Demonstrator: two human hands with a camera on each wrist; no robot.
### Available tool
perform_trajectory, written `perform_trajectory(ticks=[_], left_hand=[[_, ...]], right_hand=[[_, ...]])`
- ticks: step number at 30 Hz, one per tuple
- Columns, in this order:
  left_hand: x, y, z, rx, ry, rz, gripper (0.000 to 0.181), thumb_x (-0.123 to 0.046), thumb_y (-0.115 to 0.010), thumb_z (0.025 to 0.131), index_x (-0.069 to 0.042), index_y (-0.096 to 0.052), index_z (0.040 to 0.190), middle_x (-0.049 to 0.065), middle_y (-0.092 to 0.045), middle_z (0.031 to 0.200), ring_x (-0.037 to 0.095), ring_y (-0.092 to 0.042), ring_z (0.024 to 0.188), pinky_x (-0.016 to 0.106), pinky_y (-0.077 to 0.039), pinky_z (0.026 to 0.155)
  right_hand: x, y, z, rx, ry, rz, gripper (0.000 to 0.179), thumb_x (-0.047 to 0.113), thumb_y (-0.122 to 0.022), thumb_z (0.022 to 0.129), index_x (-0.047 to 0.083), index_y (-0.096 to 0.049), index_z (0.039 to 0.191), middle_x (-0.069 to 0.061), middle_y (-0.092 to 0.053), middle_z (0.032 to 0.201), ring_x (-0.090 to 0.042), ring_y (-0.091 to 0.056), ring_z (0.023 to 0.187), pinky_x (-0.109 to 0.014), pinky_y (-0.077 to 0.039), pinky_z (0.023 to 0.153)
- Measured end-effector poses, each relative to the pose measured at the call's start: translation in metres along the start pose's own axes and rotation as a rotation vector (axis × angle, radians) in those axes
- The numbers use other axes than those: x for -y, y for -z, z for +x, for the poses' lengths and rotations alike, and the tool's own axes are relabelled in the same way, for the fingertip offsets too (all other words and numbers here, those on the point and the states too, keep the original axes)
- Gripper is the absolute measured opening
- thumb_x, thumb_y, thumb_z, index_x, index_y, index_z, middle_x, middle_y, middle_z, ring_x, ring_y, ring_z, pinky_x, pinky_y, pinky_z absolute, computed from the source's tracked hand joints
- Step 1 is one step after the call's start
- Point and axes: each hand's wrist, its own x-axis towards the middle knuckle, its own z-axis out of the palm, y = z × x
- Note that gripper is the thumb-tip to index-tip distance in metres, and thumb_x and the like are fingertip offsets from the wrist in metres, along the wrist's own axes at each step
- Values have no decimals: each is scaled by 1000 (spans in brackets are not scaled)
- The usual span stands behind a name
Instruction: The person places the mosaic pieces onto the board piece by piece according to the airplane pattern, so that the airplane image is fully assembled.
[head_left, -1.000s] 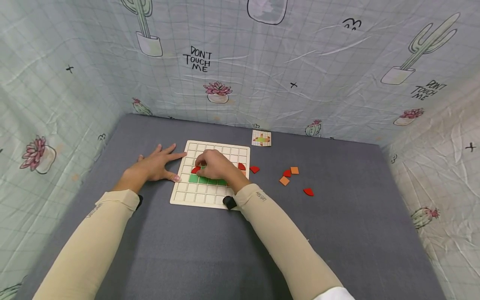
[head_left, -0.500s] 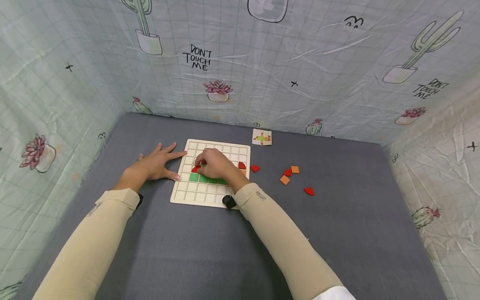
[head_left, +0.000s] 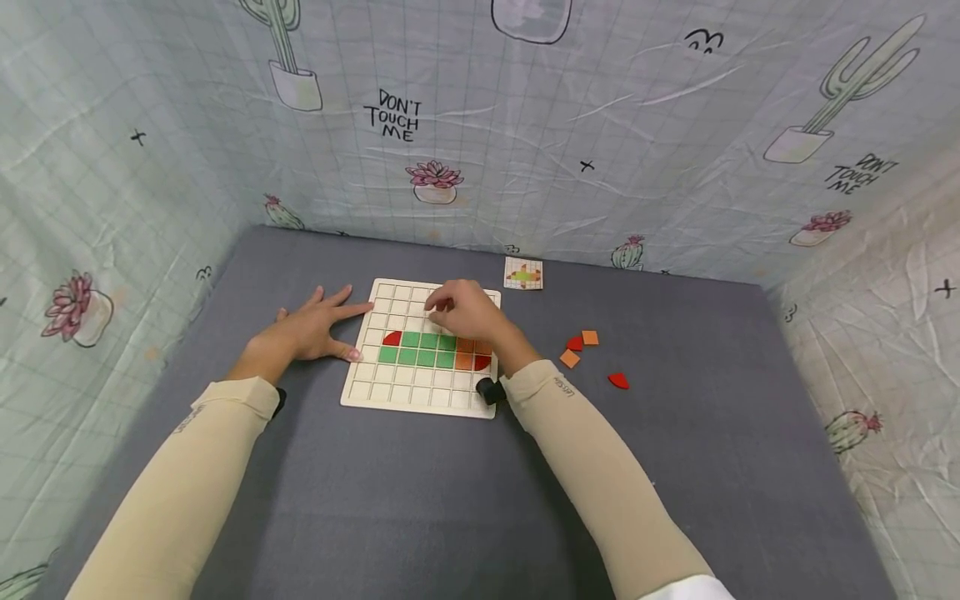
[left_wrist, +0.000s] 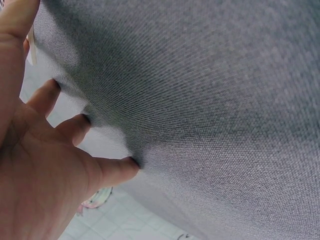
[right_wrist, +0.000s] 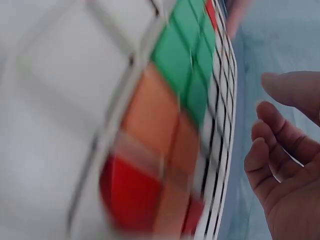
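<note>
A pale gridded board [head_left: 405, 397] lies on the grey cloth, with two rows of green squares [head_left: 426, 358] across its middle. Orange squares [head_left: 464, 362] adjoin them on the right, followed by a red quarter-round piece [head_left: 482, 363] in the lower row. Another red quarter-round piece [head_left: 392, 338] sits at the upper row's left end. My left hand [head_left: 307, 327] spreads its fingers on the cloth, index finger and thumb at the board's left edge. Over the board's upper right part is my right hand [head_left: 468, 312]; the right wrist view shows its fingers [right_wrist: 257, 155] loosely bent, nothing between them and the thumb.
Right of the board lie loose orange squares [head_left: 590, 337] and red quarter-round pieces [head_left: 618, 381]. A small card [head_left: 522, 273] with a coloured pattern lies behind the board's right corner. A printed curtain [head_left: 480, 125] hangs around the table's back and sides.
My right hand has come away from the red piece at the left end and moved right and back, uncovering the green and orange squares. My left hand has stayed put.
</note>
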Motion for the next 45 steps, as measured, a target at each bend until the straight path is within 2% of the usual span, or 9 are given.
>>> perform_trajectory(ticks=[4, 8, 15, 21, 28, 36, 45], left_hand=[[-2, -1, 2, 5, -16, -3, 106, -65, -78, 80, -36, -25, 166, 13, -1, 178, 55, 6, 159, 92, -5, 109], [0, -3, 2, -3, -24, -5, 106, -66, -78, 80, -37, -25, 166, 12, -1, 178, 55, 6, 159, 92, -4, 109], [1, -2, 0, 0, -29, -1, 107, -66, -78, 80, -37, -24, 167, 13, 0, 178, 56, 6, 159, 93, -4, 107], [0, -1, -4, -6, -34, -13, 105, -64, -79, 81, -34, -26, 167, 15, -1, 177, 57, 6, 159, 93, -4, 107], [1, -4, -3, -15, -52, -8, 105, -63, -79, 81, -35, -26, 166, 14, -3, 178, 57, 5, 159, 94, -4, 106], [0, -3, -3, -12, -51, -11, 106, -66, -78, 80, -35, -26, 166, 15, -3, 177, 58, 5, 158, 94, -4, 105], [2, -3, -3, -15, -49, -5, 106, -65, -78, 80, -34, -26, 166, 15, -3, 177, 58, 4, 158, 94, -5, 105]], right_hand=[[-29, 23, -22, -65, -61, 16, 19, 6, -69, 98, 1, -79, 112, -14, -73, 99, -21, -61, 82, -29, -49, 73], [-53, 40, -46, -108, -128, -42, 18, 7, -70, 97, 2, -79, 112, -15, -74, 100, -25, -65, 87, -36, -54, 77], [-74, 48, -78, -63, -240, -131, 27, 16, -81, 91, 4, -78, 115, -13, -74, 108, -26, -67, 97, -42, -56, 86], [-75, 41, -79, -48, -232, -215, 29, 24, -85, 89, 7, -77, 111, -10, -72, 107, -25, -66, 97, -42, -55, 88], [-73, 40, -80, -49, -213, -246, 17, 17, -79, 90, 5, -76, 102, -10, -71, 103, -24, -64, 90, -41, -55, 84], [-72, 38, -79, -33, -228, -235, 15, 13, -76, 86, 5, -76, 99, -9, -73, 96, -22, -63, 85, -36, -55, 79], [-72, 39, -83, -73, -189, -190, 20, 9, -76, 85, 2, -77, 105, -12, -75, 99, -23, -68, 87, -38, -58, 82]])
